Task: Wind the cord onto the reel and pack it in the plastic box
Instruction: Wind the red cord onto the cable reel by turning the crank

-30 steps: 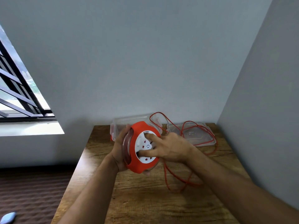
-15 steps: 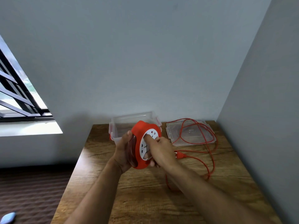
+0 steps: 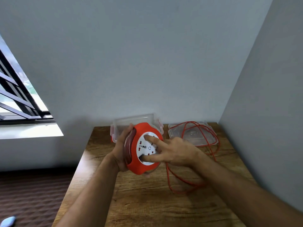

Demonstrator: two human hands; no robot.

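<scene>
I am holding the reel [image 3: 139, 148] up in the middle of the frame, above the wooden surface [image 3: 147, 202], with its white socket face turned toward me. My left hand [image 3: 122, 151] is wrapping around the left back side of the reel, and its grip is closing on the orange body; the thumb is lying near the top rim and some fingertips are showing under the lower edge. My right hand [image 3: 173, 151] is coming from the right of the frame. Its grip is spread: 1 finger is pressing on the upper part of the white face and another finger is pressing on the lower part, while the other fingers are bent behind the right rim.

Some turns of the cord [image 3: 211, 140] are already lying dark red in the groove of the reel. The rest is lying loose at the right of the frame, in loops over the clear lid [image 3: 193, 136] and down on the surface below my right wrist.

The plastic box [image 3: 131, 120] is standing open behind the reel, at the far edge of the surface near the wall, and the lid is lying just beside it on the right.
</scene>
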